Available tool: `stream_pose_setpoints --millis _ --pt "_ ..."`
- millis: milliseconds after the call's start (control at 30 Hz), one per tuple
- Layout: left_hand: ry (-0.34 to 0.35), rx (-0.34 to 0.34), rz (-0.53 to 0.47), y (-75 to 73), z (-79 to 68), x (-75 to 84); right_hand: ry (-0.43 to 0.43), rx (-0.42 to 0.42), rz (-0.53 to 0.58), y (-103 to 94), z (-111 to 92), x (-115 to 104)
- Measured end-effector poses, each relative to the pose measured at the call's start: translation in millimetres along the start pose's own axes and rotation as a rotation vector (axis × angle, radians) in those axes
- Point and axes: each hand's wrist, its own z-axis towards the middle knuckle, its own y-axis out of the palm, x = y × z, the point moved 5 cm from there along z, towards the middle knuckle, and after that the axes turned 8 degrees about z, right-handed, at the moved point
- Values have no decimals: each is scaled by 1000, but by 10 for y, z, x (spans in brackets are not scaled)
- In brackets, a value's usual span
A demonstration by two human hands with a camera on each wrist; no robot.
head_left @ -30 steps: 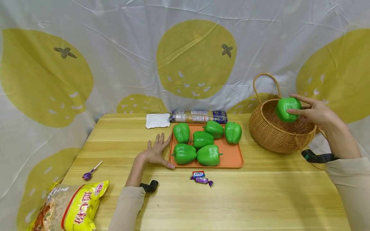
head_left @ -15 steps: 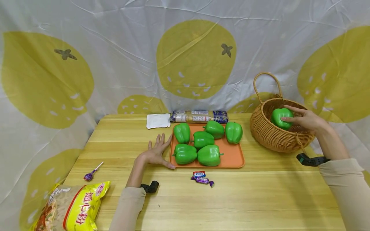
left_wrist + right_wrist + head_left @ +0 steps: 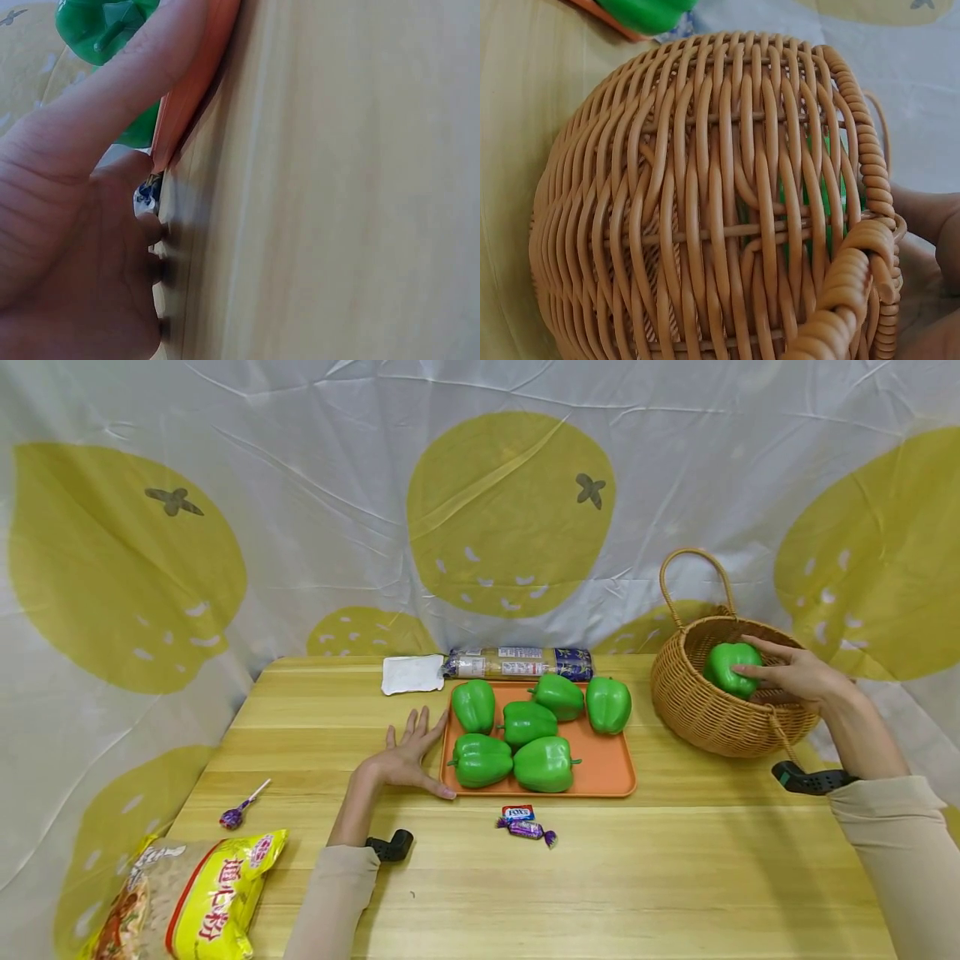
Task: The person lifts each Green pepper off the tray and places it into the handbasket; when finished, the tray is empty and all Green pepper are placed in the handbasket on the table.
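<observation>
A green bell pepper (image 3: 727, 670) is gripped by my right hand (image 3: 797, 677), down inside the opening of a wicker basket (image 3: 723, 727). In the right wrist view, green shows through the weave of the basket (image 3: 705, 187), whose wall hides most of the pepper and fingers. My left hand (image 3: 405, 764) rests with spread fingers at the left edge of an orange tray (image 3: 603, 772), thumb against its near corner. Several green bell peppers (image 3: 543, 765) lie on that tray. In the left wrist view the thumb (image 3: 112, 90) crosses the tray's rim (image 3: 196, 82).
Behind the tray lie a clear noodle pack (image 3: 517, 663) and a white packet (image 3: 412, 674). Two small wrapped candies (image 3: 525, 828) sit in front of it. To the left are a lollipop (image 3: 234, 815) and a yellow food bag (image 3: 198, 893). A patterned curtain (image 3: 510, 510) hangs behind.
My right hand has lowered the bell pepper from above the rim into the basket, moving slightly left, then has held nearly still. The left hand stays at the tray.
</observation>
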Motion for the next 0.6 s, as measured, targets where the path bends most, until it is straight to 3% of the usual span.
stream_pose_setpoints --millis 167,333,600 --pt "0 -2 1 -7 7 10 -9 -3 -109 -23 -9 -13" --pt "0 -10 -1 -9 6 19 -59 66 -194 26 -105 -123" --pt "4 -5 -9 -6 2 29 -301 231 -152 421 -467 -608"
